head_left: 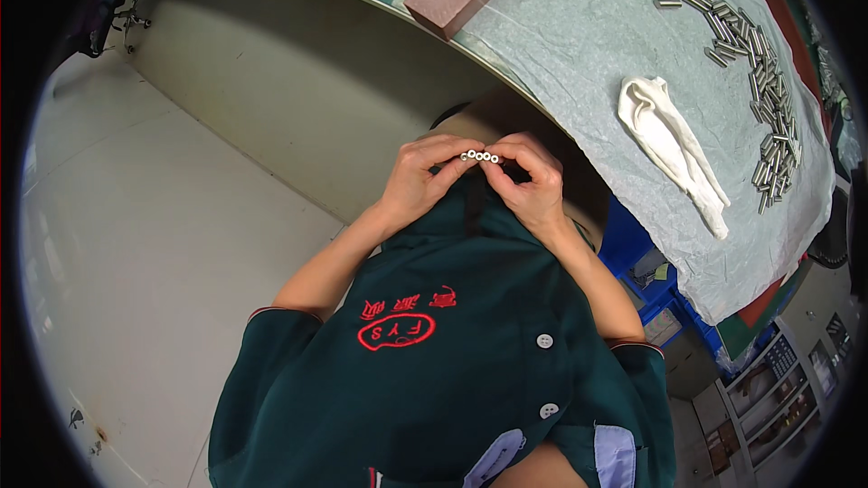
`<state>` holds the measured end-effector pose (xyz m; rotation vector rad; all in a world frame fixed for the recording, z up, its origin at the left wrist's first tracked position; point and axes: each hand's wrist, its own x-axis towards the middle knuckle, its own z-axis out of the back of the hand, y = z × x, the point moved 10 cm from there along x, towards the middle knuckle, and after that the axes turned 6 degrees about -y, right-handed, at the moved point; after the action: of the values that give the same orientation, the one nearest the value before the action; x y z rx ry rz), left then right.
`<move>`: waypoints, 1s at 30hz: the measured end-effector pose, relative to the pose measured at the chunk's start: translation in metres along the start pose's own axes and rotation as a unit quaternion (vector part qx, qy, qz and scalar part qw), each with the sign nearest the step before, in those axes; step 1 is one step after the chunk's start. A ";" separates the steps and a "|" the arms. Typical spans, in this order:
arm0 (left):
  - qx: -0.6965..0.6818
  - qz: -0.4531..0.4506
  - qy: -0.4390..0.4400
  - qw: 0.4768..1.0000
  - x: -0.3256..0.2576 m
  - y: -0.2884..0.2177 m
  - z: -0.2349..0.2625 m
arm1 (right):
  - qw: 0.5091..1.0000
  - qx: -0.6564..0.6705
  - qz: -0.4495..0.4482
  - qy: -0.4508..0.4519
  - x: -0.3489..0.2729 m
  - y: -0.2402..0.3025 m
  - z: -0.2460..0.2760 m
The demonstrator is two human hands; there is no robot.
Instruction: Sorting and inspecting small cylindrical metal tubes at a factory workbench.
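Small metal tubes [479, 156] sit in a short row just past the green shirt [488, 280], left hand [418, 179] and right hand [532, 185] fingertips pinched snug on either side, probably so the ring-like ends all face up lol.

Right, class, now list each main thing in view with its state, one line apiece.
Held cylinders: side by side, ends toward the camera
Left hand: pinching the held cylinders
Right hand: pinching them too
Loose cylinders: scattered in a curved band
White cloth: rumpled, lying on the sheet
Pale sheet: spread out, wrinkled
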<state>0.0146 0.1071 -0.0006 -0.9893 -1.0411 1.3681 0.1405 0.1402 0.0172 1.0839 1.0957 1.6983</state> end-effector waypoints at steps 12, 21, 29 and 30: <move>-0.034 0.025 0.017 0.999 -0.002 0.005 -0.003 | 1.000 -0.004 0.007 -0.003 0.000 0.003 0.002; -0.045 0.037 0.021 0.998 -0.002 0.004 -0.005 | 1.000 0.002 -0.001 -0.006 -0.002 0.000 0.003; -0.066 0.079 0.036 0.994 -0.004 0.007 -0.010 | 0.999 0.017 -0.036 -0.010 -0.005 -0.008 0.005; -0.077 0.094 0.038 0.992 -0.005 0.009 -0.011 | 0.999 0.018 -0.039 -0.009 -0.005 -0.009 0.004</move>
<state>0.0229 0.1024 -0.0125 -1.2716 -1.0291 1.4057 0.1478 0.1388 0.0091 1.0636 1.1473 1.6092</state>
